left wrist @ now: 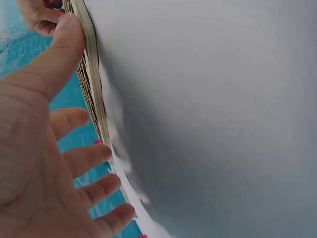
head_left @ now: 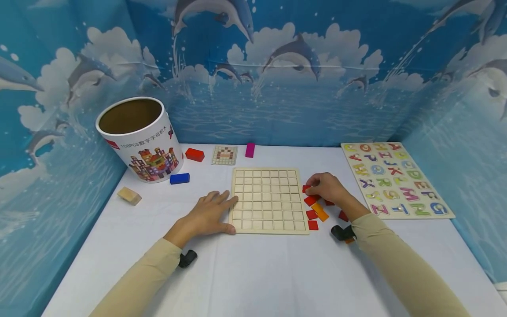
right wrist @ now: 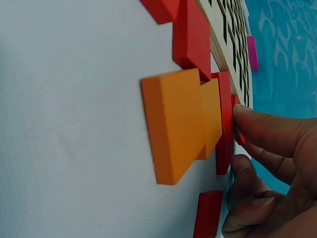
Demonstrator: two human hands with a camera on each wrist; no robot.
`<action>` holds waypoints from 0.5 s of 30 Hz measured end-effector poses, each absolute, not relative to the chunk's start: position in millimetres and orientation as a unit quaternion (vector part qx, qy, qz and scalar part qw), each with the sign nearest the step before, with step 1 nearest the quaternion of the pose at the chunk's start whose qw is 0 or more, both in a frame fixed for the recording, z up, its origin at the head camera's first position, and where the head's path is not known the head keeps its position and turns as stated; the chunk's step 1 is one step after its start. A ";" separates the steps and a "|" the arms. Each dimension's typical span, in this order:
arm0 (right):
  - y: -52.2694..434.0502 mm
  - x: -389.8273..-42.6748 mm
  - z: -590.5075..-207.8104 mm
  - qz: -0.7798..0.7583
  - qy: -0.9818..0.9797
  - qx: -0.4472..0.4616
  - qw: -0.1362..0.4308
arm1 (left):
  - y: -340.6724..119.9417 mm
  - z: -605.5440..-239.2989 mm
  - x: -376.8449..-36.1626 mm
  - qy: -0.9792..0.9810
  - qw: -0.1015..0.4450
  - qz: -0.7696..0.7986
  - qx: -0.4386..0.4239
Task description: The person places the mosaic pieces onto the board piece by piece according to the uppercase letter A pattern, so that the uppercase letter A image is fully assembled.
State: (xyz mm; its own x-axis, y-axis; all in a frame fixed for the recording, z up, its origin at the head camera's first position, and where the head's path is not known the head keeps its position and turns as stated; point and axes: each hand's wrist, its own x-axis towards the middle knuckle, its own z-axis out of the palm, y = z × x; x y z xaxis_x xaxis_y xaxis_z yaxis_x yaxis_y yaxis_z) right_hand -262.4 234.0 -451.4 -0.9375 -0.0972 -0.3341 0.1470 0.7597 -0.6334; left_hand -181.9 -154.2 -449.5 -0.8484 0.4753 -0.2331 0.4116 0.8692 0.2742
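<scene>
My left hand [head_left: 207, 213] lies with fingers spread at the left edge of a wooden grid board [head_left: 269, 232], its thumb at the near corner. On the other side, my right hand [head_left: 328, 189] pinches a small red square tile [head_left: 306, 188] between thumb and finger beside the board's right edge. In the right wrist view that red tile [right wrist: 239, 134] is partly covered by the fingertips. Orange tiles [right wrist: 173, 129] and several other red tiles [head_left: 313, 225] lie around this hand on the white cloth.
A large white bucket [head_left: 152, 152] stands back left, near a red block [head_left: 195, 154], a blue block [head_left: 180, 178] and a plain wooden block [head_left: 129, 196]. Behind the board lie a pattern card [head_left: 224, 155] and a magenta block [head_left: 250, 150]. An alphabet puzzle board [head_left: 396, 180] lies right.
</scene>
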 end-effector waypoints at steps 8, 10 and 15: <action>239.3 -269.6 -454.4 -0.407 0.895 0.028 0.180 | -154.6 -451.2 -182.5 0.955 0.150 0.106 0.233; 240.2 -271.5 -456.1 -0.418 0.890 0.027 0.180 | -154.3 -450.9 -182.3 0.955 0.152 0.104 0.232; 242.8 -277.2 -455.6 -0.440 0.882 0.024 0.168 | -152.3 -448.3 -182.4 0.953 0.158 0.105 0.237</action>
